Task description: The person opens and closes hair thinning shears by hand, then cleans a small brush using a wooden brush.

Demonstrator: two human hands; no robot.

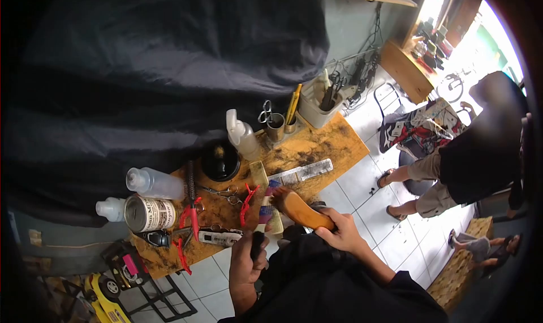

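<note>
Holding the wooden brush with fingers round its smooth end, the right hand likely leaves the bristles free, while the left hand's fingers hug a black-handled tool.

A wooden brush slants beside a purple-banded, black-handled tool.

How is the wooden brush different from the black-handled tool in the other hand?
The wooden brush is broad and orange-brown; the black-handled tool is slimmer, with purple and pale bands. In the picture, the wooden brush slants; the black-handled tool is nearer upright. Both are held, by the right hand and left hand respectively.
</note>
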